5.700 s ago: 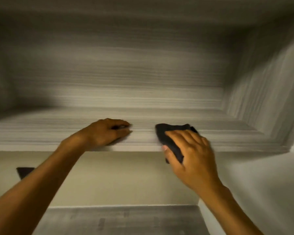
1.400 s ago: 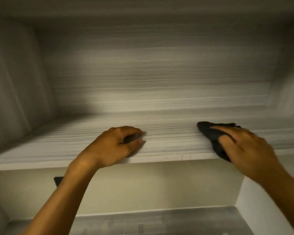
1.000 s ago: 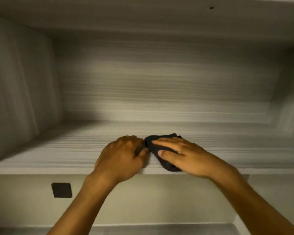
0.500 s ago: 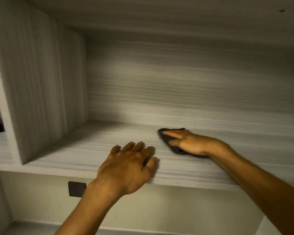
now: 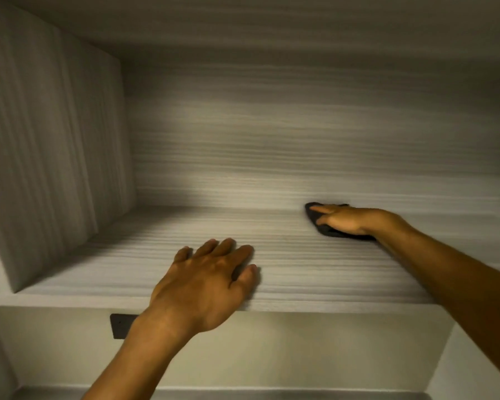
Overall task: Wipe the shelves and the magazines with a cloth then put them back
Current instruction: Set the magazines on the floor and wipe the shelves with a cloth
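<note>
A pale wood-grain shelf (image 5: 315, 272) fills the middle of the view. My right hand (image 5: 347, 219) lies flat, fingers straight, pressing a dark cloth (image 5: 331, 230) onto the shelf board far back near the rear wall. My left hand (image 5: 211, 272) rests palm down on the board near its front edge, fingers spread and straight, holding nothing. No magazines are in sight.
A vertical side panel (image 5: 55, 168) closes the compartment on the left, and the rear wall (image 5: 300, 140) stands behind. A dark square plate (image 5: 122, 326) sits on the wall under the shelf. A lower grey surface (image 5: 243, 395) shows at the bottom.
My right hand slid the cloth from beside the left hand at the front edge back and to the right, deep into the shelf. My left hand uncurled and now lies flat.
</note>
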Action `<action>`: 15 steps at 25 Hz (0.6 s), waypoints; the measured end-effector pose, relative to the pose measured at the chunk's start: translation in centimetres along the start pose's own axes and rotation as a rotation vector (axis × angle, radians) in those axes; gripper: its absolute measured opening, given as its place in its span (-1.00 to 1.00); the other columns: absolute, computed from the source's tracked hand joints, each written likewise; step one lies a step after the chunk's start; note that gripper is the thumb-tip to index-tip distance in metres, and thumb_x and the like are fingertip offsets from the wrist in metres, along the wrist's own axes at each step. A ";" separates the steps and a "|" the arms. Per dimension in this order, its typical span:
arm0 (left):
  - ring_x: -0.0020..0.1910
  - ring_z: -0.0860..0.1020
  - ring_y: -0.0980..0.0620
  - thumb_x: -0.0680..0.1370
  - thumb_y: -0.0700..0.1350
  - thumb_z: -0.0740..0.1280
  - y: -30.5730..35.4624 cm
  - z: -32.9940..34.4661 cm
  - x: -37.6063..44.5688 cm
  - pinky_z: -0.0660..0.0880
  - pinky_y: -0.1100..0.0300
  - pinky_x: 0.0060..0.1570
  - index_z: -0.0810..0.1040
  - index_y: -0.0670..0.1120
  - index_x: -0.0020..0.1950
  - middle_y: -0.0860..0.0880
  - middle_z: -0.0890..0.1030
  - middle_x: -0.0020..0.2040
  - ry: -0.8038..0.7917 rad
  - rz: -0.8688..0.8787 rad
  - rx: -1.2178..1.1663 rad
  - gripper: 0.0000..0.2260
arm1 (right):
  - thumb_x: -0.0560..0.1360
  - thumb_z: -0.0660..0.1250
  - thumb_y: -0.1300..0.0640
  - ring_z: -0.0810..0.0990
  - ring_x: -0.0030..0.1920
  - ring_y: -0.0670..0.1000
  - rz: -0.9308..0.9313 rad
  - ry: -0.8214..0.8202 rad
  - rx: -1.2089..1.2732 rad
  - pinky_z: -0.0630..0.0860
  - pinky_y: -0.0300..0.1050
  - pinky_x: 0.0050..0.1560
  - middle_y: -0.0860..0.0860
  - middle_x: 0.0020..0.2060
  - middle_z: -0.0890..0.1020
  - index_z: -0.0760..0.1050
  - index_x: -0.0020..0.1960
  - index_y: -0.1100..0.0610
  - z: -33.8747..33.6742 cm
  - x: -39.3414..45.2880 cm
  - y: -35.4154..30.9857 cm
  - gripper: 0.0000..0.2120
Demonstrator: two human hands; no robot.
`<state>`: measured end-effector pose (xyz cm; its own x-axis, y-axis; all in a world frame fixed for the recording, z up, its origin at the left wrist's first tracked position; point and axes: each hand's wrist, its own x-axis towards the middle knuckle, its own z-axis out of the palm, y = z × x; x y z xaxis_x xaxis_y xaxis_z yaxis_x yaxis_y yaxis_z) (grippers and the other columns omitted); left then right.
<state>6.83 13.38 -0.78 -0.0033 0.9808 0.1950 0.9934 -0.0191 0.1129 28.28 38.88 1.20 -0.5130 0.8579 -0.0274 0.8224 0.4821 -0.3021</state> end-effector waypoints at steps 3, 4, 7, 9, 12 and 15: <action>0.54 -0.07 0.17 0.60 0.25 -0.14 -0.3 0.3 0.1 -0.10 0.06 0.50 0.00 0.27 0.51 0.19 -0.02 0.56 -0.003 -0.027 -0.016 -0.54 | 0.59 0.16 -0.02 0.06 0.51 -0.06 -0.261 -0.027 0.007 -0.04 -0.06 0.52 -0.14 0.53 0.12 0.12 0.51 -0.22 2.7 -3.1 -5.9 -0.48; 0.53 -0.08 0.17 0.59 0.27 -0.15 -0.3 0.4 0.2 -0.10 0.06 0.49 0.00 0.28 0.51 0.20 -0.03 0.56 -0.009 -0.032 -0.025 -0.52 | 0.60 0.13 -0.04 0.04 0.49 -0.11 -0.327 -0.030 0.003 -0.05 -0.07 0.51 -0.19 0.51 0.12 0.10 0.50 -0.25 3.1 -5.4 -6.8 -0.50; 0.53 -0.08 0.20 0.51 0.39 -0.20 -0.7 0.6 0.3 -0.10 0.08 0.50 -0.02 0.32 0.50 0.24 -0.05 0.55 -0.031 -0.036 -0.034 -0.44 | 0.60 0.10 -0.10 0.07 0.45 -0.19 -0.377 -0.021 0.023 -0.05 -0.17 0.48 -0.26 0.44 0.17 0.11 0.47 -0.30 1.9 -9.6 -2.5 -0.54; 0.53 -0.08 0.20 0.52 0.36 -0.19 -0.7 0.7 0.4 -0.10 0.08 0.50 -0.02 0.33 0.50 0.24 -0.05 0.55 -0.036 -0.039 -0.034 -0.46 | 0.46 0.05 -0.32 0.11 0.48 -0.10 -0.214 0.046 0.011 -0.01 -0.07 0.51 -0.19 0.47 0.20 0.14 0.38 -0.39 0.0 -10.4 2.2 -0.51; 0.53 -0.07 0.18 0.55 0.31 -0.17 -0.5 0.9 0.5 -0.09 0.05 0.51 -0.03 0.33 0.50 0.23 -0.05 0.55 -0.030 -0.047 -0.020 -0.50 | 0.48 0.06 -0.28 0.14 0.48 0.04 -0.012 0.043 -0.013 0.07 0.08 0.49 -0.08 0.50 0.20 0.14 0.41 -0.36 -0.7 -10.1 4.8 -0.51; 0.53 -0.07 0.18 0.52 0.33 -0.19 -0.3 0.8 0.4 -0.10 0.06 0.50 -0.03 0.34 0.50 0.22 -0.04 0.55 -0.050 -0.060 -0.021 -0.47 | 0.54 0.09 -0.20 0.23 0.44 0.04 -0.133 0.085 0.022 0.19 0.06 0.44 -0.13 0.48 0.24 0.17 0.42 -0.29 1.1 -10.9 -0.2 -0.55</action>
<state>6.61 13.97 -1.54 -0.0564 0.9888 0.1385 0.9890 0.0363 0.1432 33.43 29.21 0.48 -0.5941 0.7989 0.0945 0.7421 0.5896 -0.3189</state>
